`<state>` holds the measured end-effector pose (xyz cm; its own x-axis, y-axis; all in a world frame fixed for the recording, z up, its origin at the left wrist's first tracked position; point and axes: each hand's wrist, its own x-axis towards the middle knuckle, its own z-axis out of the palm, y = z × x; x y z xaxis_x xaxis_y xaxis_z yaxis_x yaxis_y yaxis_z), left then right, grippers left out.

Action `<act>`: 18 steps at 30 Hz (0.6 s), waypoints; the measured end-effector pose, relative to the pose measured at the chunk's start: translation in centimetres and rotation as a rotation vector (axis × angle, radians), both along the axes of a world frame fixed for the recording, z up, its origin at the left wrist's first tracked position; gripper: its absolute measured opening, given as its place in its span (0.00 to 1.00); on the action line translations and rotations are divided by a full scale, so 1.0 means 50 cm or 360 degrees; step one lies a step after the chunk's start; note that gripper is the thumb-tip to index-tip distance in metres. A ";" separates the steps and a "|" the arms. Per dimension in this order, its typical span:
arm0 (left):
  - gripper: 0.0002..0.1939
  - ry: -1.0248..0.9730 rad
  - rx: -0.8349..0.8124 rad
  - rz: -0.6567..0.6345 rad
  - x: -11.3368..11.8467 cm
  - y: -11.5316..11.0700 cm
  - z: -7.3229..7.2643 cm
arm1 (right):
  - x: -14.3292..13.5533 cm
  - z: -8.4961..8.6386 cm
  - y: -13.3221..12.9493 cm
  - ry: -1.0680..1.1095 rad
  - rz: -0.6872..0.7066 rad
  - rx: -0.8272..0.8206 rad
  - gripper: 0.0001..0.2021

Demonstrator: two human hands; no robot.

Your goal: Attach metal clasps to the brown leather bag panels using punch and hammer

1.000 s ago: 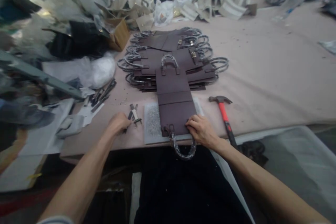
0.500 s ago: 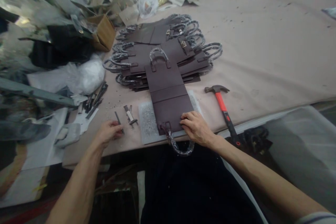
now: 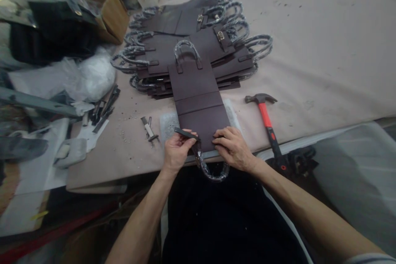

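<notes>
A dark narrow strip (image 3: pixel 185 133) is held in the left hand (image 3: pixel 177 153), whose grip is closed to a pinch, with the strip caught between the thumb and the bent fingers. The strip is slanted across the near left corner of a dark brown panel (image 3: pixel 198 84), its right end lying beside the base of the near handle (image 3: pixel 213 177); whether the two are touching cannot be told. By the right hand (image 3: pixel 235 148), the near right part of the panel is touched with curled fingertips; the grip is partly closed, but whether the edge is pinched or only pressed cannot be made out. The panel is laid lengthwise from near to far, its near end over a pale board (image 3: pixel 168 126) at the near edge of the table (image 3: pixel 309 70), its far end over a pile of similar panels (image 3: pixel 154 55). The near handle, wrapped in clear film, is hung past the table's edge between the two forearms, while the far handle (image 3: pixel 186 45) is rested on the pile. To the right, well apart from the right hand, a hammer (image 3: pixel 265 116) with a red and black handle is placed. A small metal tool (image 3: pixel 149 130) is set left of the board, and farther left loose dark pieces (image 3: pixel 105 109) are heaped near white paper.
</notes>
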<state>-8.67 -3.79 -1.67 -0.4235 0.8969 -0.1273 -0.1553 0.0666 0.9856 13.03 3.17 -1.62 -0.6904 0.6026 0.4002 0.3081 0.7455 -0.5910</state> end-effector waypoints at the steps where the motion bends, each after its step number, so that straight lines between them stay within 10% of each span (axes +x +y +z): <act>1: 0.17 0.0087 0.0009 -0.0019 0.005 0.002 -0.002 | 0.000 -0.002 0.001 0.0003 0.0001 -0.0004 0.06; 18: 0.05 0.0828 0.0323 -0.0155 0.018 -0.010 0.004 | -0.002 -0.001 0.005 0.0055 -0.0007 -0.0003 0.05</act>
